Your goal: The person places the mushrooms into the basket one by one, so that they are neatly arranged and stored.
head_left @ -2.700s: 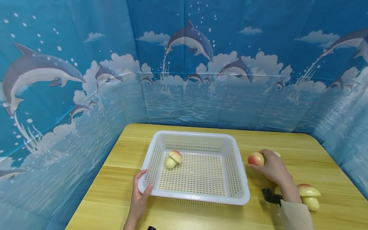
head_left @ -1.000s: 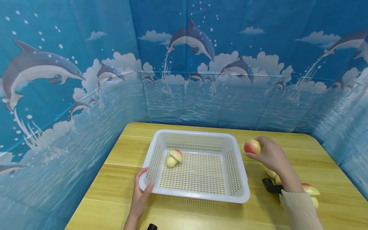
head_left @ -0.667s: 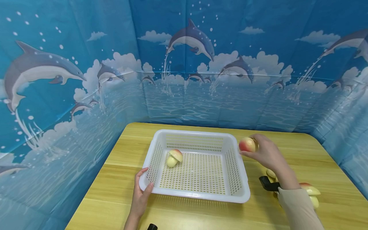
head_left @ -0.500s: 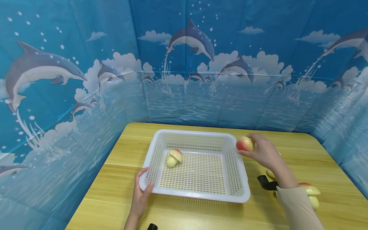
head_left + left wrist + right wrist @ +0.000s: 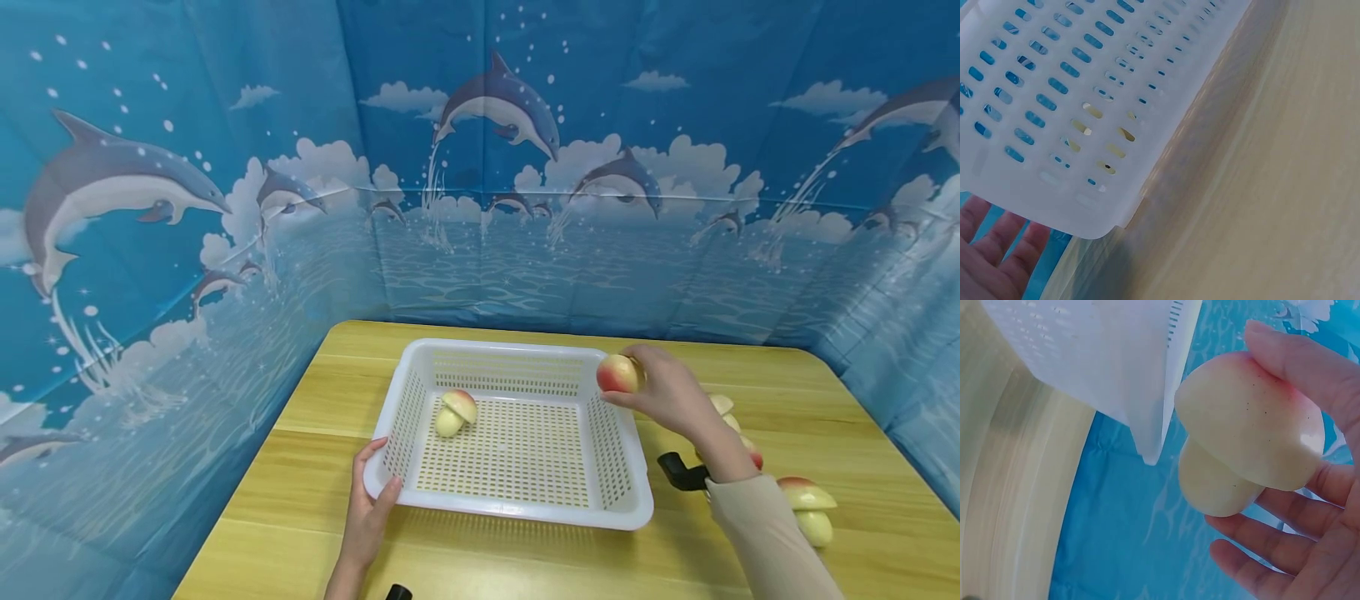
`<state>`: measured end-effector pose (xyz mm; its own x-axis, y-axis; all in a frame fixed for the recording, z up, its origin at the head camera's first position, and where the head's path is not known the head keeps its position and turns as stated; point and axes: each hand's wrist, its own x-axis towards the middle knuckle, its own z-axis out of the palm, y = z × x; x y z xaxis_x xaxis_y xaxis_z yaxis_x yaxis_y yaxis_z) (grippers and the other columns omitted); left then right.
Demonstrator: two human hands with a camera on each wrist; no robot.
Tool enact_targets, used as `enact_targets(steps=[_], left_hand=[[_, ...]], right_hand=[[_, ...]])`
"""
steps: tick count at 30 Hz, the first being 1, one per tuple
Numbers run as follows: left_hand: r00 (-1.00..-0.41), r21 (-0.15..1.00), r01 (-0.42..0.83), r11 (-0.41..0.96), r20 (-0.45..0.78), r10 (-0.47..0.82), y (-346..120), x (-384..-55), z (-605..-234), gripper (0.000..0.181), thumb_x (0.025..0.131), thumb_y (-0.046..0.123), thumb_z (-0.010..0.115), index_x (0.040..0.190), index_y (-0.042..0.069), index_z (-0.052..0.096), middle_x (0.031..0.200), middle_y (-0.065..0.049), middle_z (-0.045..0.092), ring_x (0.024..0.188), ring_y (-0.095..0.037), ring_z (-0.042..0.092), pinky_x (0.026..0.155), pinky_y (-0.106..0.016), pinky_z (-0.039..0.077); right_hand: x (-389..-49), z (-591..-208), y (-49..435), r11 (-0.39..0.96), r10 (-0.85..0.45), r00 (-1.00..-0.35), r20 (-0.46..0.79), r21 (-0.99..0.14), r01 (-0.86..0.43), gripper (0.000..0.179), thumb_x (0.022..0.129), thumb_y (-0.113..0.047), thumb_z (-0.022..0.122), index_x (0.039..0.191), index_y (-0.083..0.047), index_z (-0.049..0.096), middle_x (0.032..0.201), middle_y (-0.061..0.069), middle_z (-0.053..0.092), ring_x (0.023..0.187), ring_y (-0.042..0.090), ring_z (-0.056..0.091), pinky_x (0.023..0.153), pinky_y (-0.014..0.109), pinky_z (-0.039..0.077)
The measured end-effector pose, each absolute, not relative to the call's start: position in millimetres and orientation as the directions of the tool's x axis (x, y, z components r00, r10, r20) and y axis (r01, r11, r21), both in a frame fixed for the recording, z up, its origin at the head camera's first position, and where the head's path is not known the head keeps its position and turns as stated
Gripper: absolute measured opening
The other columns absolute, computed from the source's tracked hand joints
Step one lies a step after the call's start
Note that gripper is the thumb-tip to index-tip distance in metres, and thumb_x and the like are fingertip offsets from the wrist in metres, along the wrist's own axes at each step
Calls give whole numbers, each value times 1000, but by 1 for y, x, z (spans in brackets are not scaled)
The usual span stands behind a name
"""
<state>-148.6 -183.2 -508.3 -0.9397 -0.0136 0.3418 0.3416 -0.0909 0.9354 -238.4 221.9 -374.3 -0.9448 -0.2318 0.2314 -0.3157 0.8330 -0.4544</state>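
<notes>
A white perforated plastic basket (image 5: 517, 510) stands on the wooden table. My left hand (image 5: 363, 515) grips its near left corner, thumb at the front rim and fingers round the side; the left wrist view shows those fingers (image 5: 1007, 250) behind the basket wall. One toy mushroom (image 5: 455, 412) with a red and cream cap lies on the basket's left floor. My right hand (image 5: 671, 398) holds another toy mushroom (image 5: 619, 374) over the basket's right rim. In the right wrist view that mushroom (image 5: 1250, 422) sits between thumb and fingers, its pale stem pointing down.
More toy mushrooms (image 5: 808, 510) lie on the table at the right, some partly hidden behind my right forearm. A black wrist mount (image 5: 682, 473) juts from that forearm. A blue dolphin-print curtain (image 5: 480, 250) surrounds the table (image 5: 270, 500).
My right hand has picked a toy mushroom off the table and carried it up and left to the basket's right rim. The left hand has kept its hold on the corner.
</notes>
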Motion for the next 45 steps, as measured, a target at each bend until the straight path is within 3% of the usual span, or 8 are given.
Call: enact_targets(steps=[15,45], left_hand=[[-932,927,362,-98,363,-9,-184,-148,-508,51,93,-3,45,140,3,27,141,-21,32,119,-33,46,90,-34,47],[-942,938,336,-83,335,-18,-183,-148,-508,52,94,-1,47,141,6,27,143,-19,32,121,-35,45,91,-35,47]], right_hand=[[-244,-373,204,842,-302,-929,214,-398,-365,64,73,-33,82,120,0,54,111,16,60,84,26,57,69,43,49],[-263,-369,162,801,-462,-874,148,-353,-483,66,70,-38,84,116,0,57,102,10,60,76,17,55,63,33,47]])
